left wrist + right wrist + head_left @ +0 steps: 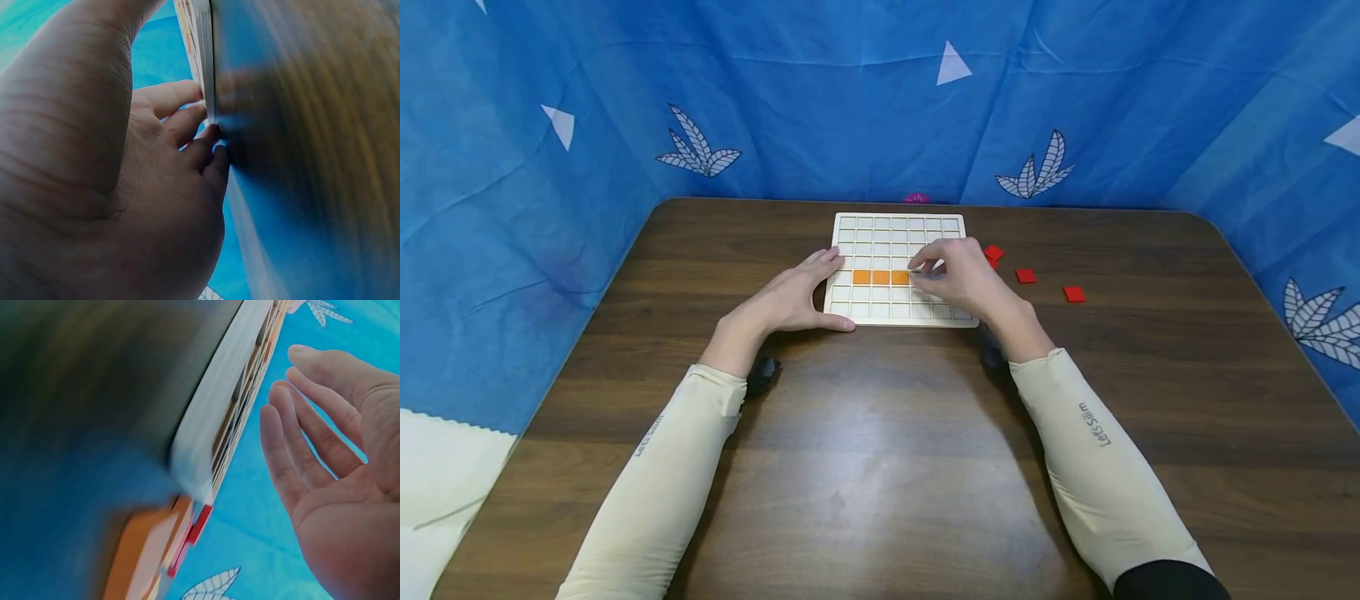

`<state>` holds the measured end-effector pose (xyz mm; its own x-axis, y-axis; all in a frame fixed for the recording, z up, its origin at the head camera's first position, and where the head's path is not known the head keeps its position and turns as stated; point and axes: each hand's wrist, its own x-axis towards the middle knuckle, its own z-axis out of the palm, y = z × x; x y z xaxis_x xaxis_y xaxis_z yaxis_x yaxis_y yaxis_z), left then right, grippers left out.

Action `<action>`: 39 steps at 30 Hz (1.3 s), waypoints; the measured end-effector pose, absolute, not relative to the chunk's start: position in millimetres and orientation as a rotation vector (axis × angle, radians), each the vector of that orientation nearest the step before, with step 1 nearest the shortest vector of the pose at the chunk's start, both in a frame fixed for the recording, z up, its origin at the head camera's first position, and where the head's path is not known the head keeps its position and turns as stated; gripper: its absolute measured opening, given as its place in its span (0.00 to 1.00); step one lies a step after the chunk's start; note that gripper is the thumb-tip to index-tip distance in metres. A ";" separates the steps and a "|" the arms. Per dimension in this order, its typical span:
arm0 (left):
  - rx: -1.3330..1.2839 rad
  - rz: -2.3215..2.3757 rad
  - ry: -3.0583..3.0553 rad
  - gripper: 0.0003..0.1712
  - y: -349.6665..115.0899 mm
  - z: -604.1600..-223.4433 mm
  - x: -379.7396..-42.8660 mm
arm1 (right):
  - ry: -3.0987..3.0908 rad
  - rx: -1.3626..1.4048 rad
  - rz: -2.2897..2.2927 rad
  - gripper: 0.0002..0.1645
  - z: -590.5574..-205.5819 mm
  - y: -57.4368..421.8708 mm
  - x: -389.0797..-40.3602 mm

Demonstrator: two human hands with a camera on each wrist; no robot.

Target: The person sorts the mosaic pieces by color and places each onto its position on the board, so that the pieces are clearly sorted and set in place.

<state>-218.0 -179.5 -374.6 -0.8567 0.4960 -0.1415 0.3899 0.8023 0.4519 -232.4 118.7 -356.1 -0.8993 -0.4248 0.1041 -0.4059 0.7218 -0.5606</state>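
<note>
Flat pale gridded board (881, 249), three orange squares (881, 277) adjacent in one row, red squares (1026, 276) to its right.

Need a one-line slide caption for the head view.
Left hand touching a pale grid board, right hand over it beside three orange tiles, red tiles on the table to the right.

Left hand (793, 293) extended (thumb (835, 322) well apart), right hand (958, 271) half-bent, forearms (651, 492) angled inward
</note>
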 end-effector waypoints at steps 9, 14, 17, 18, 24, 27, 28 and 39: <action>0.666 0.614 2.738 0.69 -179.6 -373.7 -216.5 | 2.912 -0.597 -0.917 0.16 -353.4 152.9 -223.5; 0.653 0.619 2.742 0.69 -181.3 -374.4 -215.6 | 2.936 -0.567 -0.898 0.16 -354.0 176.2 -219.3; 0.661 0.619 2.743 0.69 -181.1 -374.4 -215.7 | 2.953 -0.563 -0.904 0.16 -354.8 190.6 -216.8; 0.663 0.619 2.741 0.69 -180.9 -374.4 -215.7 | 2.954 -0.555 -0.908 0.16 -354.8 195.4 -215.6; 0.672 0.614 2.739 0.69 -179.5 -374.1 -216.6 | 2.949 -0.487 -0.828 0.17 -352.9 224.2 -209.1; 0.680 0.613 2.737 0.69 -179.3 -373.8 -217.2 | 2.930 -0.454 -0.777 0.18 -351.2 234.5 -207.5; 0.682 0.611 2.738 0.69 -179.3 -373.7 -217.6 | 2.921 -0.445 -0.767 0.19 -350.8 236.8 -207.2; 0.672 0.603 2.737 0.69 -180.1 -373.3 -216.7 | 2.851 -0.422 -0.715 0.23 -352.1 241.5 -208.4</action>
